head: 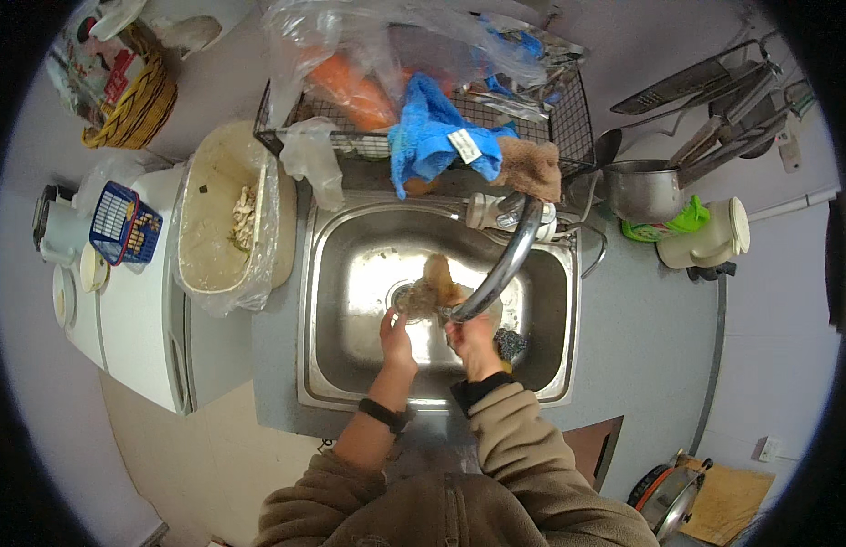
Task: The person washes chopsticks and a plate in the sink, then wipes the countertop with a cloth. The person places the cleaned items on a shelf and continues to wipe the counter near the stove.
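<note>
Both my hands are inside a stainless steel sink point(348, 355), under a curved chrome faucet spout point(508, 273). My left hand point(397, 342) is just in front of the drain point(399, 294), fingers pointing up the picture. Whether it grips anything is unclear. My right hand point(474, 335) is partly covered by the spout's tip, its fingers bent. What it holds, if anything, is hidden. A blurred brown-yellow thing point(439, 273) lies beyond the hands, beside the drain; its kind cannot be told. A dark metal scourer point(510, 344) sits right of my right hand.
A lined waste bin point(221, 225) stands left of the sink, beside a white refrigerator point(139, 328). Behind is a wire rack point(573, 116) with bags, a blue cloth point(430, 137) and a brown cloth point(532, 167). A saucepan point(642, 191) and a cream jug point(703, 236) are at right.
</note>
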The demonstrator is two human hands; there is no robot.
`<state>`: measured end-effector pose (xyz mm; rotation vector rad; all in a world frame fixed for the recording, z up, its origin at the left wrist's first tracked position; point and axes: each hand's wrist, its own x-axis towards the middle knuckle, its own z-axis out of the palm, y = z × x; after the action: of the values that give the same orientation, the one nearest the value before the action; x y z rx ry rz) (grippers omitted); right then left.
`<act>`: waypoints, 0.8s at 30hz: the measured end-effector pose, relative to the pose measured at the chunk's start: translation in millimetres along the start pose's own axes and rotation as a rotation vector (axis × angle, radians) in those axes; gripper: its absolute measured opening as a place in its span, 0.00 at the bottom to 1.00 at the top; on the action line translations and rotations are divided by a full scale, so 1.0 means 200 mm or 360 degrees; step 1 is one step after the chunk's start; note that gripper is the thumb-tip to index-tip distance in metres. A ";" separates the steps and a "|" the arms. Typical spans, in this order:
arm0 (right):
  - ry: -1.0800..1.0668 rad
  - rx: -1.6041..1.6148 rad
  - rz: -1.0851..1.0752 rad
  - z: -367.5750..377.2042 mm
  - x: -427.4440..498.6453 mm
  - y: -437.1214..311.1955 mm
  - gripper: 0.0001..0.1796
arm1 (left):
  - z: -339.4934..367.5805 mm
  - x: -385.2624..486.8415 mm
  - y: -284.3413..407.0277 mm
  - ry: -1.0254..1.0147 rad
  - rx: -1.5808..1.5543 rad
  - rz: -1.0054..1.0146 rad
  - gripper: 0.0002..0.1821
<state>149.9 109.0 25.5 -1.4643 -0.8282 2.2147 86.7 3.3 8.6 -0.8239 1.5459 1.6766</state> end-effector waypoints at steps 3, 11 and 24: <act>0.0090 -0.0346 0.0223 -0.05 -0.06 0.05 0.05 | -0.07 0.01 -0.07 0.0118 0.0176 0.0569 0.21; -0.0439 -0.0913 -0.0430 -0.09 -0.21 0.06 0.10 | -0.14 -0.14 -0.06 -0.0518 0.1438 0.1603 0.14; -0.0139 -0.1363 -0.0784 -0.02 0.00 -0.05 0.14 | -0.02 -0.07 0.13 -0.0178 0.2208 0.1833 0.09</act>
<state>153.8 119.2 30.6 -1.2499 -2.0759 1.6032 72.1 -2.2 34.5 1.0115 2.6459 0.6798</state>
